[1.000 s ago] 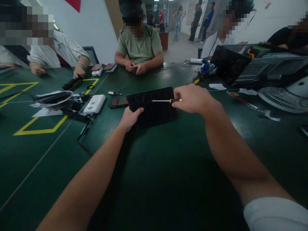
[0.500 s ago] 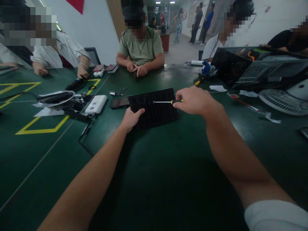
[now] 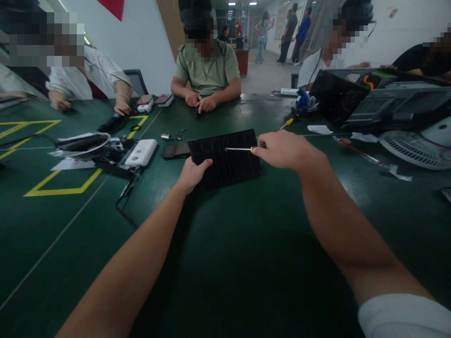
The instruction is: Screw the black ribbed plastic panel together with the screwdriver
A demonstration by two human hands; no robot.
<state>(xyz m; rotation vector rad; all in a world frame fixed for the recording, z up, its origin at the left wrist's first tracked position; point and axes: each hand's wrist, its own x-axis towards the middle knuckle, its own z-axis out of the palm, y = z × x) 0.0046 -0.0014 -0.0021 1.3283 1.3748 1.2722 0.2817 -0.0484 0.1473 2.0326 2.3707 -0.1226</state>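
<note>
A flat black rectangular panel (image 3: 234, 168) with ridges across its face is tilted up over the green table. My left hand (image 3: 194, 174) grips its lower left edge, thumb on the face and the other fingers hidden behind. In my right hand (image 3: 283, 149) is a screwdriver (image 3: 238, 149), held almost level between thumb and fingers. Its thin metal shaft points left across the panel, with the tip near the panel's middle; whether the tip touches is hard to tell. Most of the handle is hidden by my fingers. A dark flat object (image 3: 172, 150) lies just left of the panel.
Small metal parts (image 3: 169, 137) lie beyond the panel's left side. At left are a white box-shaped device (image 3: 141, 152) and cables (image 3: 84, 143). A yellow-handled tool (image 3: 289, 122), a white fan (image 3: 412, 145) and a computer case (image 3: 384, 101) are at right. Other people sit around the table.
My right fingers have shifted around the screwdriver's handle, now covering more of it. The panel, my left hand and the screwdriver tip stay nearly in place.
</note>
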